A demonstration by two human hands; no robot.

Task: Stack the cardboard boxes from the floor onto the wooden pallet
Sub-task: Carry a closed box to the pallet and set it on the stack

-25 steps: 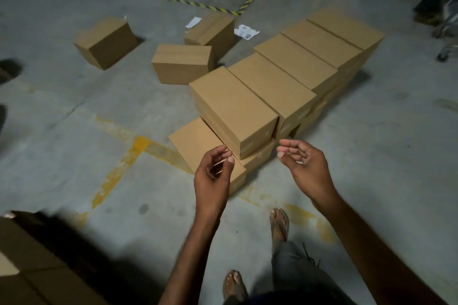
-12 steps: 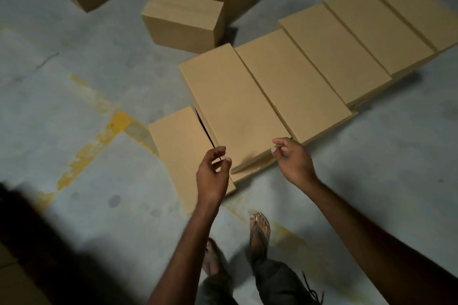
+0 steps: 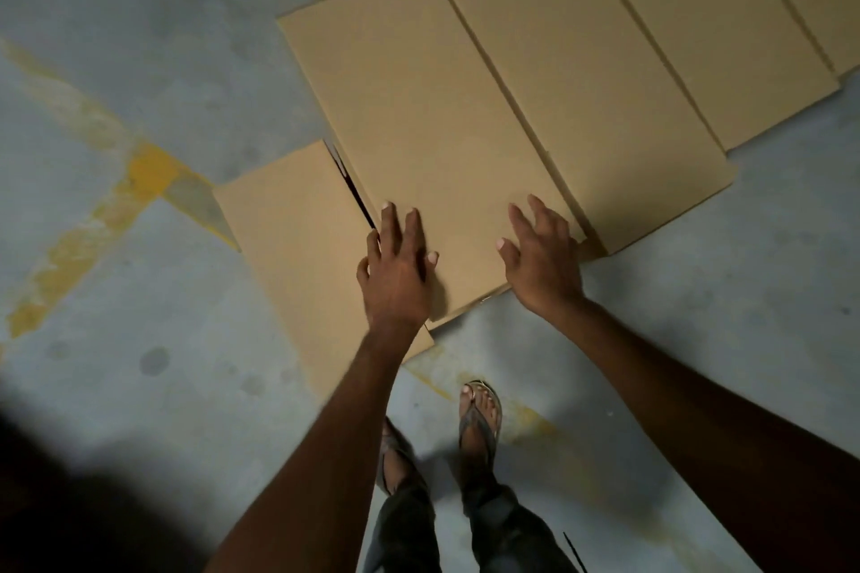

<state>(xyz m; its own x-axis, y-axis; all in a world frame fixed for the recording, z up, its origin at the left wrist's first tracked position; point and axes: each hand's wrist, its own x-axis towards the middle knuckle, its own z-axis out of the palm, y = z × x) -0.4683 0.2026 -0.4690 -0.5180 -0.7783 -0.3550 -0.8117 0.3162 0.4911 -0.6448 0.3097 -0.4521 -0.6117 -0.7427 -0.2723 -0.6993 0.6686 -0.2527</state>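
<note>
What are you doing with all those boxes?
A person is bending over a row of cardboard boxes on the concrete floor. The left hand and right hand lie open and flat on the top of the nearest tall box, near its close edge. Nothing is lifted. A lower box sits beside it on the left, and more boxes line up to the right.
</note>
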